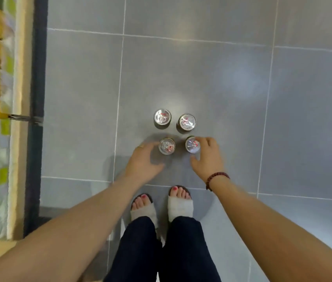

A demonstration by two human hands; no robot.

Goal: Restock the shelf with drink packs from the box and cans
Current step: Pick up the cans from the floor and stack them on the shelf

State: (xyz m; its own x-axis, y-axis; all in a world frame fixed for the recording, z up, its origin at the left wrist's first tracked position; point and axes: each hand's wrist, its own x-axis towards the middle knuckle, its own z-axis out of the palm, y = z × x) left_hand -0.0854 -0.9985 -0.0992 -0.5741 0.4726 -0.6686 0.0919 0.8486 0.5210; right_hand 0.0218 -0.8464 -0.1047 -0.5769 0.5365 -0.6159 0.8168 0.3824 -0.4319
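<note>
Grey tiled floor (pixel 201 74) — four upright cans (pixel 177 131) clustered on it.

Place: a shop aisle
Shelf (pixel 21 98): packaged goods in rows, along the left edge
Floor (pixel 201 68): grey tiles, four cans (pixel 162 117) standing upright

Can tops (pixel 162 116): bright shiny metal. Floor tiles (pixel 201 78): smooth grey, semi-gloss, reflecting lamps. Wrist bracelet (pixel 216 178): dark round beads.
</note>
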